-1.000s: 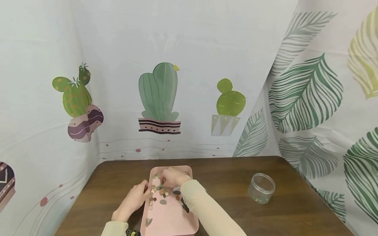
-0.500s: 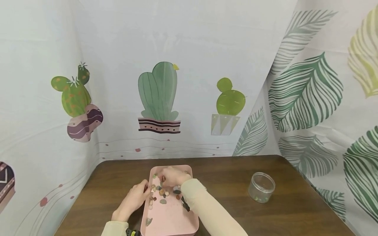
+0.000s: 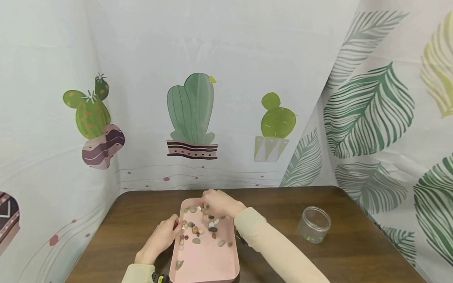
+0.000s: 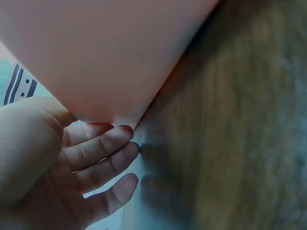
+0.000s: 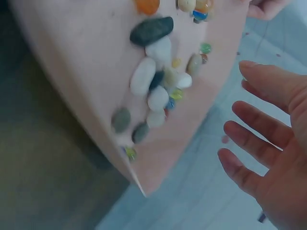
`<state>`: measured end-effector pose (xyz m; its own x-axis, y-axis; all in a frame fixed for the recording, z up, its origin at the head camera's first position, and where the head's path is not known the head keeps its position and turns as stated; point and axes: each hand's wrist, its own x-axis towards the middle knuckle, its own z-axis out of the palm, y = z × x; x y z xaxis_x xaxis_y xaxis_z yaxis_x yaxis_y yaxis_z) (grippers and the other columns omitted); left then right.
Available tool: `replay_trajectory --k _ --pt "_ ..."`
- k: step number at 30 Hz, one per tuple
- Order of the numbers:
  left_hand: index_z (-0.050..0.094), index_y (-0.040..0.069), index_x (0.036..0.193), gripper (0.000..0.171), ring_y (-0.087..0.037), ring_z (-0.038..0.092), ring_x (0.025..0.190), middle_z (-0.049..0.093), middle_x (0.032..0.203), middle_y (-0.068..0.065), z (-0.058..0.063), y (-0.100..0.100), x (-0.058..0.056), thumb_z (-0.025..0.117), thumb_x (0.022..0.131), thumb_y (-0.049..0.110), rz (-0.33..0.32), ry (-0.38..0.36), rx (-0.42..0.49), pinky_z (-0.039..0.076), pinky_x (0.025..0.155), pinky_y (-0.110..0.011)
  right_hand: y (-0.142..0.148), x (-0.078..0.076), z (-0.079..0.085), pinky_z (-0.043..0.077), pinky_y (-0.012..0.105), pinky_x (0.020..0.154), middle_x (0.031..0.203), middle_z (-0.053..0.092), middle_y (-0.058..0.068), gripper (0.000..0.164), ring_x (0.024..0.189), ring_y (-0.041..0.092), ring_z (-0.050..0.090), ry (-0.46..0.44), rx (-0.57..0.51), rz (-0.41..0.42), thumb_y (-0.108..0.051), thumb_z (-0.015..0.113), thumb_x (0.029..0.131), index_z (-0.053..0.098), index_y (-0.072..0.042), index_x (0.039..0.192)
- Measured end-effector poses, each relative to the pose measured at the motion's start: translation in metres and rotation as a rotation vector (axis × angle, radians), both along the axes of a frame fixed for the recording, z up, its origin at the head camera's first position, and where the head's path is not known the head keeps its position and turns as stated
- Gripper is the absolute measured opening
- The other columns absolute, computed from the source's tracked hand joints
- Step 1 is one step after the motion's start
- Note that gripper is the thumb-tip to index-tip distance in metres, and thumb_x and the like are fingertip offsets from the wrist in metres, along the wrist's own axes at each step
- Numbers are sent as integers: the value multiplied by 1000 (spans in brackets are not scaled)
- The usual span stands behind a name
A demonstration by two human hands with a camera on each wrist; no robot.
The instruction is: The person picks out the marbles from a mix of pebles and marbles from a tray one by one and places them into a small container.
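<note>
A pink rectangular tray [image 3: 209, 264] on the table holds pebbles and small glass marbles. At its left rim my left hand [image 3: 160, 237] grips the wall, thumb over the edge and fingers against the outer side [image 4: 108, 43]. My right hand [image 3: 222, 203] is over the tray's far right corner. In the right wrist view its thumb and index tips come together and the other fingers [image 5: 256, 141] are spread; I cannot tell whether something small is between the tips. A dark pebble [image 5: 152, 30], white pebbles [image 5: 143, 76] and a green marble [image 5: 206, 48] lie nearby in the tray.
A clear round jar [image 3: 314, 225] without a lid stands on the right of the wooden table [image 3: 279, 220], with some small greenish marbles at its bottom. Behind the table hangs a white cloth [image 3: 233, 118] printed with cacti and leaves.
My right hand has moved from the tray's far middle to the right and up, uncovering pebbles there and by the right wall. The left hand stays at the rim.
</note>
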<state>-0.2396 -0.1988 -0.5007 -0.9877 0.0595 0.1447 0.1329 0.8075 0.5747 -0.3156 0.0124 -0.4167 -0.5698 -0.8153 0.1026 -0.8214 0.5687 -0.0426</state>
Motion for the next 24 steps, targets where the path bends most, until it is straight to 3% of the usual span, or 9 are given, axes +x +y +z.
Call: replay_trajectory --k 6,13,18,24 --pt "50 14 84 9 -10 42 52 46 61 5 3 -1 1 51 89 21 6 -4 1 34 45 -27 19 6 18 41 26 71 98 54 -6 15 88 9 48 115 -49 84 -29 66 77 65 -22 90" --pt "50 14 84 9 -10 42 50 46 60 6 2 -1 2 51 89 21 1 12 -5 33 44 -27 44 12 27 41 30 76 105 53 -1 15 93 13 49 158 -94 90 -29 62 81 65 -18 91" --pt "50 14 84 9 -10 41 50 45 60 5 -1 -1 1 51 89 22 -1 1 -7 33 44 -26 66 19 25 40 31 75 103 53 -1 12 91 13 48 164 -144 87 -27 62 81 64 -19 90" --pt "50 13 85 8 -10 42 51 47 61 5 0 0 0 51 89 21 -2 3 3 34 44 -27 93 25 7 39 33 74 103 52 -3 13 92 11 46 174 -197 75 -29 64 79 63 -22 90"
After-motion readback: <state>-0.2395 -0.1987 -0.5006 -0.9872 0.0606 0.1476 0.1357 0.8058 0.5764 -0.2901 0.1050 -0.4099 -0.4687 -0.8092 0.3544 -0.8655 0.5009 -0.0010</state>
